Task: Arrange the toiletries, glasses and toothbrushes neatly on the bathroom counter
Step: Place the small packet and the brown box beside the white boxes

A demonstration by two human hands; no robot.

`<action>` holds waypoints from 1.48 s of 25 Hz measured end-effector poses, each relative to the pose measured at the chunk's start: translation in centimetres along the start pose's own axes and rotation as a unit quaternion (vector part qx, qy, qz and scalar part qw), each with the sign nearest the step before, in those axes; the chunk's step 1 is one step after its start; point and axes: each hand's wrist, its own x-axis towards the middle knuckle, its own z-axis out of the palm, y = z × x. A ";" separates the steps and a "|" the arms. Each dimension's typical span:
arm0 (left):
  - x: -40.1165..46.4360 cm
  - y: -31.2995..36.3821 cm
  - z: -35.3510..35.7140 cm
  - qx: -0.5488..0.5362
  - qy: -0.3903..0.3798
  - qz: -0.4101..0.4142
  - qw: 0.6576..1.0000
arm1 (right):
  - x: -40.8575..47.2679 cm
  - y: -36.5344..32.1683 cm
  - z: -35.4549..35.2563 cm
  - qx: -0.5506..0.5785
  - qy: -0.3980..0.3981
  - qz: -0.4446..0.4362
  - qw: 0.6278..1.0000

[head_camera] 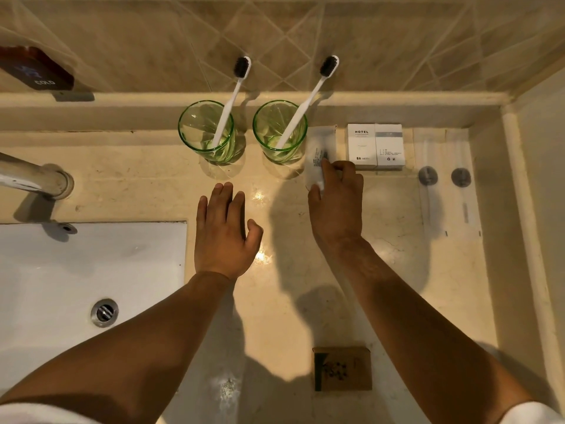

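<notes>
Right hand [335, 199] pinched on white sachet [321, 154] — squaring it between glass [279, 133] and boxes [375, 146]. Left hand [226, 232] spread, empty — hovering over surface [394, 270].

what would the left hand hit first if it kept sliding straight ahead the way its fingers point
Probably the left green glass with a toothbrush in it: the left hand lies open, fingers aimed at its base. Height is hard to judge from above.
</notes>
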 end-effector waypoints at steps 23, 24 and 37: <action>-0.2 0.2 -0.5 0.009 -0.006 0.011 1.000 | -19.2 6.7 -7.6 0.049 -0.183 -0.047 0.981; -0.2 0.1 -0.4 0.010 -0.001 0.014 1.000 | -20.4 7.6 -8.4 0.050 -0.229 -0.061 0.970; -0.4 0.8 -1.2 0.001 -0.017 0.005 1.000 | -23.2 9.4 -8.7 -0.010 -0.271 -0.237 0.933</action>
